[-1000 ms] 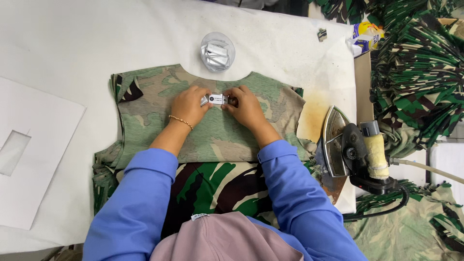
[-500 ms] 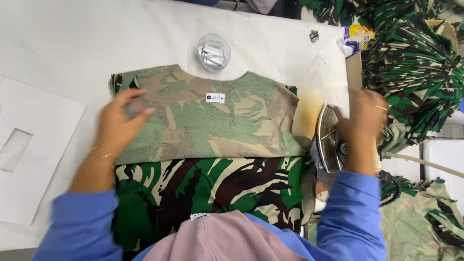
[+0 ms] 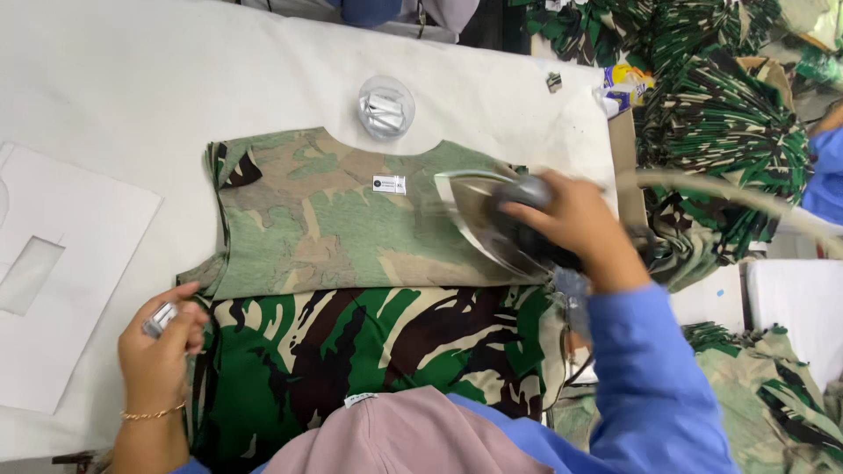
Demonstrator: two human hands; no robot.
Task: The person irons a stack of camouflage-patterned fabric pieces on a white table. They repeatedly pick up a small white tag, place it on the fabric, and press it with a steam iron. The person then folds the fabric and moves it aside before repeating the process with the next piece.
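Note:
A camouflage garment lies flat on the white table, its pale inside turned up at the top and its dark green outside showing below. A small white label sits just under the neckline. My right hand grips the handle of an electric iron, whose metal soleplate rests tilted over the garment's right shoulder, right of the label. My left hand is at the garment's lower left edge, fingers closed around a small silvery object.
A clear round dish holding silvery pieces stands above the neckline. White paper templates lie at the left. Piles of camouflage fabric fill the right side. Another person's blue sleeve shows at the right edge.
Both hands left the label. My right hand took the iron from its stand at the right and brought it over the garment. My left hand moved down to the lower left edge.

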